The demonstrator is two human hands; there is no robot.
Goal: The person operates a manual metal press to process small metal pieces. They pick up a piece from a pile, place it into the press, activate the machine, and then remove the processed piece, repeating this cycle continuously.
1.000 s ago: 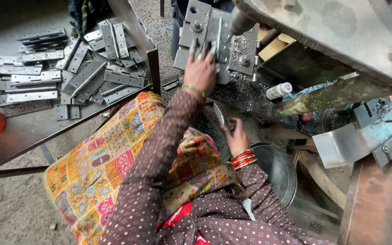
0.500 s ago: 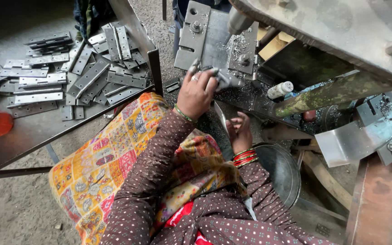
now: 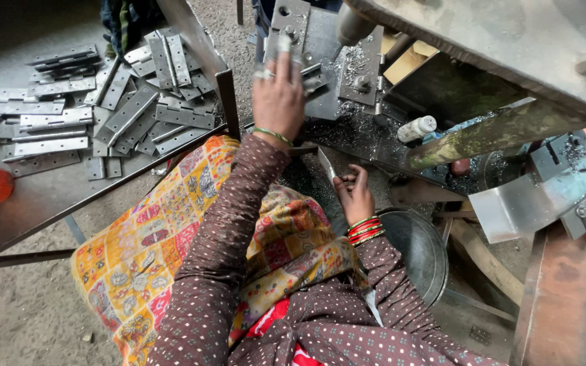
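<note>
1. Head view, left side of our reach: our left hand (image 3: pixel 278 95) is stretched forward and up onto the grey press plate (image 3: pixel 320 61). We see its back; the fingers lie flat and together over a small metal hinge piece (image 3: pixel 310 73) that pokes out just right of the fingertips. We cannot tell whether the fingers pinch the piece or only press on it.

2. Same view, lower: our right hand (image 3: pixel 355 196) rests near our lap, palm up, fingers curled. A thin metal strip (image 3: pixel 327 166) stands tilted between thumb and fingers, its upper end rising above the hand. The grip reads as a loose pinch closed on the strip.

3. The two hands are well apart; the strip sits below and to the right of the hinge piece on the plate.

4. Wrists: a green bangle on the left, red and green bangles (image 3: pixel 364 229) on the right. Sleeves are brown, dotted.

5. Metal shavings (image 3: pixel 354 64) are scattered over the plate near the left hand.

6. On the floor at left lies a loose pile of flat hinges (image 3: pixel 103 108), some stacked, some crossed.

7. A patterned yellow cloth (image 3: pixel 157 237) covers our lap.

8. A round metal pan (image 3: pixel 415 251) sits just right of the right wrist; a small white bottle (image 3: pixel 416 127) lies beyond it.
</note>
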